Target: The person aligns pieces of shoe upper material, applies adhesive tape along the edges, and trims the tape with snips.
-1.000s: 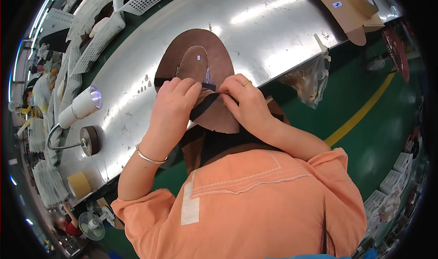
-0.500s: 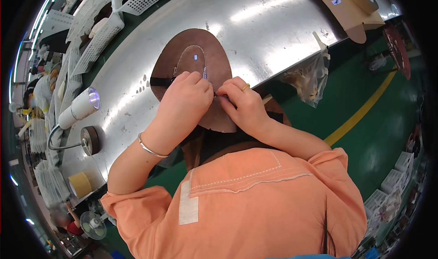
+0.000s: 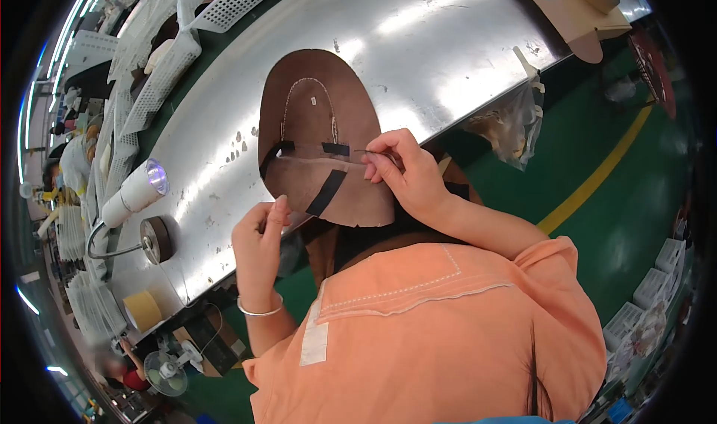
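Observation:
A rounded brown leather-like piece [image 3: 351,107] lies at the table's front edge, with a U-shaped stitched line and a small pale label on it. Short black strips [image 3: 326,192] are stuck across its nearer half, where a crease runs sideways. At its right edge my right hand [image 3: 407,174] pinches a thin dark object, its slim end pointing left over the piece; its exact kind is unclear. My left hand [image 3: 258,237] is closed just off the lower left edge, thumb against curled fingers; whatever is between them cannot be made out.
A metal table [image 3: 441,51] spreads beyond the piece. To the left stand a white lamp [image 3: 134,192] and a tape roll [image 3: 142,310]. White perforated baskets [image 3: 160,80] line the far left. A plastic bag [image 3: 515,129] hangs at the right edge, near cardboard [image 3: 571,6].
My left hand has moved from the middle of the piece down and left, past its edge. The black strips and crease now show. My right hand stays near the right edge.

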Available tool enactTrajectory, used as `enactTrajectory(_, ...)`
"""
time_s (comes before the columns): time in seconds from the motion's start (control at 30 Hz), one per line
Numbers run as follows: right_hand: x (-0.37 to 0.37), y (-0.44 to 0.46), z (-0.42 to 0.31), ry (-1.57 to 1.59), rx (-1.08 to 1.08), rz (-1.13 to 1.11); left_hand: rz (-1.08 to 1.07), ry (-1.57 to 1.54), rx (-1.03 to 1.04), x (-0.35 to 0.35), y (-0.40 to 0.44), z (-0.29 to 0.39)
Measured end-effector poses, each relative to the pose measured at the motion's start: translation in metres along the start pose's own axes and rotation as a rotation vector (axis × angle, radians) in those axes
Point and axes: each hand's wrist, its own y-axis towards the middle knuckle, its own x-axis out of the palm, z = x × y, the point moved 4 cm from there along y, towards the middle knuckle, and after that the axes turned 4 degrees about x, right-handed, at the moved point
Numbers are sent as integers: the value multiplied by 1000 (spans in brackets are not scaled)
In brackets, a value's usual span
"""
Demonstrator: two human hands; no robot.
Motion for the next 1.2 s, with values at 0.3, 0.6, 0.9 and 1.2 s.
enactTrajectory(0.3, 2, -1, 0, -39, 35, -14, -19, -450, -143, 36, -20, -23)
enactTrajectory(0.6, -24, 22, -35, 37, 50, 47, 43, -1014, 77, 51, 4, 22)
enactTrajectory(0.9, -9, 20, -48, 55, 230, -162, -165, -763, 121, 69, 8, 18)
enactTrajectory(1.2, -2, 21, -34, 298, 293, -60, -198, -856, 84, 74, 3, 18)
